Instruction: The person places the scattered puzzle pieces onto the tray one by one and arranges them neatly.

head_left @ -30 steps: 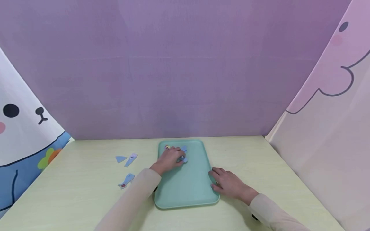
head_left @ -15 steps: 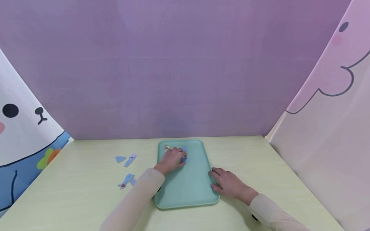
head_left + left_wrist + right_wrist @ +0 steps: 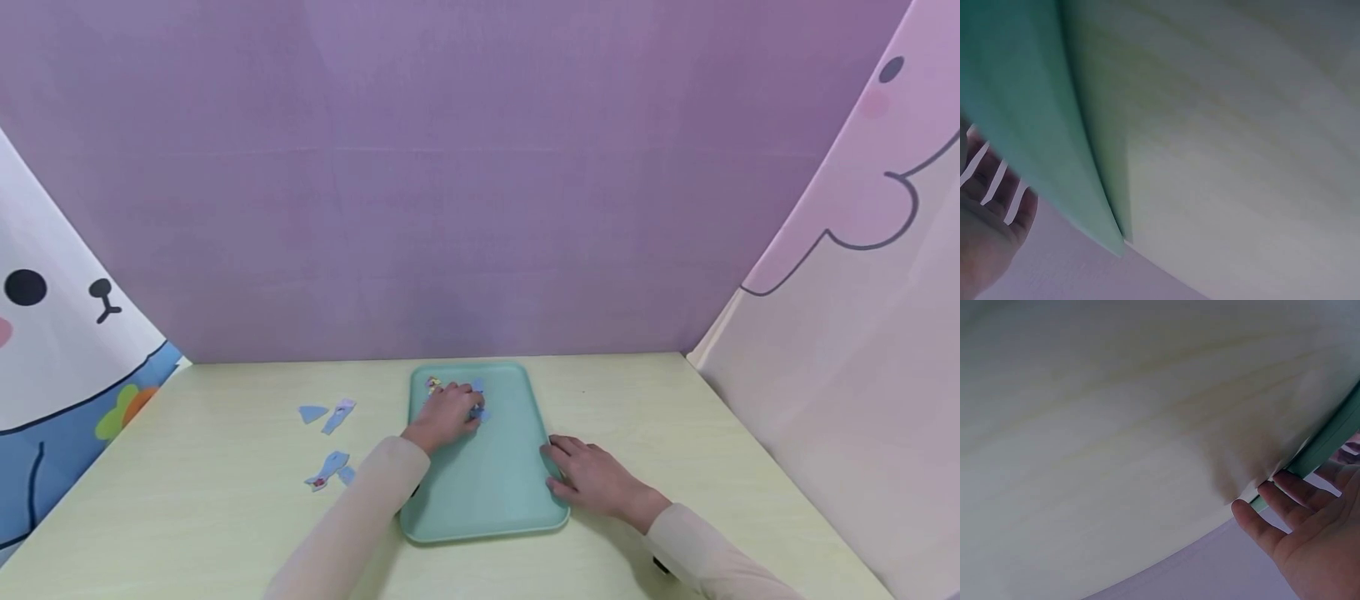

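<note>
From where I stand, two pale sleeves come in along the bottom of the frame, and just beyond them lies the near edge of a mint-green tray, set lengthwise on the pale surface. At right of centre, the right hand rests its fairly straight fingers against the tray's side; it clutches nothing and seems to steady it. Lower left, a long blue piece with a red mark and a small blue piece lie on the surface, near the other sleeve. Farther up, the left hand bends over the tray's upper half, at the blue pieces there; its fingertips are hidden, so I can't tell whether it pinches one. I'd judge the step to be setting a piece among those already on the tray, calling for a light touch so nothing slides. The raised rim is the edge to clear, while the tray's lower half leaves room to work. About level with that hand, off to the left, lie a blue triangle and a long blue-and-lilac piece. A colourful piece sits near the tray's top left corner, and a purple backdrop closes off the far edge.
</note>
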`<state>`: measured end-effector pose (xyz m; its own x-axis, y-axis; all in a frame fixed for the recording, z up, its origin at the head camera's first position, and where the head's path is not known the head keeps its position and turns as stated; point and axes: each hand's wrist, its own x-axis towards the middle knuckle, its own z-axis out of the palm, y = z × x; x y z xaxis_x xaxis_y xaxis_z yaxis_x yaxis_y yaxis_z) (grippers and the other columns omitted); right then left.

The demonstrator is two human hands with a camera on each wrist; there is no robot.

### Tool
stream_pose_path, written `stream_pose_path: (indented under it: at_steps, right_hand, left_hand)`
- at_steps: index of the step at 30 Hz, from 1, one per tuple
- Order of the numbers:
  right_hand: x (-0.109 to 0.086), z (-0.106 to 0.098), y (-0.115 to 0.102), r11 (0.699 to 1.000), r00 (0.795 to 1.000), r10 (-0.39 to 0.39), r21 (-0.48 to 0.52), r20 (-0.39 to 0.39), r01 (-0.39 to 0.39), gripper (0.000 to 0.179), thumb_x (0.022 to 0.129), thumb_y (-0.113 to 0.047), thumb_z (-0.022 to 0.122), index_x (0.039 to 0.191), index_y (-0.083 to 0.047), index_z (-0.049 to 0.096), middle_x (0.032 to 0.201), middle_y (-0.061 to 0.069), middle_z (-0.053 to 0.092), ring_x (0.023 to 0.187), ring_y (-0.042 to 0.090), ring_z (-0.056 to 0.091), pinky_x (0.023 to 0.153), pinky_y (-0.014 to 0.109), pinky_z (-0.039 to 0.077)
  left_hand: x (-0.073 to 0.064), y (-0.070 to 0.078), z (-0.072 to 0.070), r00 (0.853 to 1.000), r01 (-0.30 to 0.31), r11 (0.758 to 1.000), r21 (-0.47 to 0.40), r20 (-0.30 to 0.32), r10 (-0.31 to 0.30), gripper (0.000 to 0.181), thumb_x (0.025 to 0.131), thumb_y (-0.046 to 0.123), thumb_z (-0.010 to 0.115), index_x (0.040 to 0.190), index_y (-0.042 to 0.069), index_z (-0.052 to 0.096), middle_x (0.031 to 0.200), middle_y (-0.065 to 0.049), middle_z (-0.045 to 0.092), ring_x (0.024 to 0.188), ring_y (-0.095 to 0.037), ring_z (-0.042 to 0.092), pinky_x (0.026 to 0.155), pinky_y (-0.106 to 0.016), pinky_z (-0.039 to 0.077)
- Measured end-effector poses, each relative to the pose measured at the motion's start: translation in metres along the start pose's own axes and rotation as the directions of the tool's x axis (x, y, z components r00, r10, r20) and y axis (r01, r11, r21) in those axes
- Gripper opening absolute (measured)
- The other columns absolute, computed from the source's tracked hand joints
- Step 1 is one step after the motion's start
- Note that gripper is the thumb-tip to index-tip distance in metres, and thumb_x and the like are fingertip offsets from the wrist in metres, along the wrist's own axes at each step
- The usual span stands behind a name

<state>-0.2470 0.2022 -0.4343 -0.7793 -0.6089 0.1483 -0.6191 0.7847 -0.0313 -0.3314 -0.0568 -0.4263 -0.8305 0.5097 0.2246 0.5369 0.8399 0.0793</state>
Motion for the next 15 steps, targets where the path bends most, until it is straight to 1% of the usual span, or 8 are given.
stream_pose_path:
  at_steps: [5,11,15]
  right_hand:
    - [-0.0001,0.0006,0.0006,1.0,1.0,0.004,0.0,0.003,-0.004,0.047,0.089,-0.033,0.052,0.127,-0.004,0.05,0.128,0.016,0.051,0.118,0.03,0.049,0.087,0.046,0.046]
    - [-0.0002,0.002,0.0012,1.0,1.0,0.004,-0.002,0.005,-0.004,0.048,0.089,-0.034,0.052,0.127,-0.005,0.05,0.129,0.016,0.05,0.118,0.03,0.049,0.087,0.046,0.046]
    - [-0.0002,0.0019,0.0017,1.0,1.0,-0.001,-0.004,0.0,0.001,0.048,0.089,-0.034,0.052,0.127,-0.005,0.05,0.129,0.016,0.05,0.119,0.03,0.049,0.087,0.046,0.046]
  left_hand:
    - [-0.001,0.0003,-0.0005,1.0,0.0,1.0,-0.013,0.005,0.0,0.023,0.085,0.025,0.062,0.106,0.017,0.064,0.101,-0.001,0.06,0.09,-0.022,0.054,0.076,-0.041,0.045]
    - [-0.0048,-0.0027,-0.0014,1.0,0.001,0.999,-0.032,-0.001,-0.001,0.024,0.084,0.025,0.064,0.106,0.016,0.064,0.102,-0.002,0.061,0.091,-0.024,0.055,0.077,-0.043,0.046]
    - [-0.0095,-0.0063,-0.0046,1.0,-0.002,0.998,-0.06,-0.005,0.002,0.026,0.083,0.026,0.065,0.107,0.015,0.064,0.102,-0.002,0.061,0.093,-0.025,0.056,0.081,-0.047,0.046]
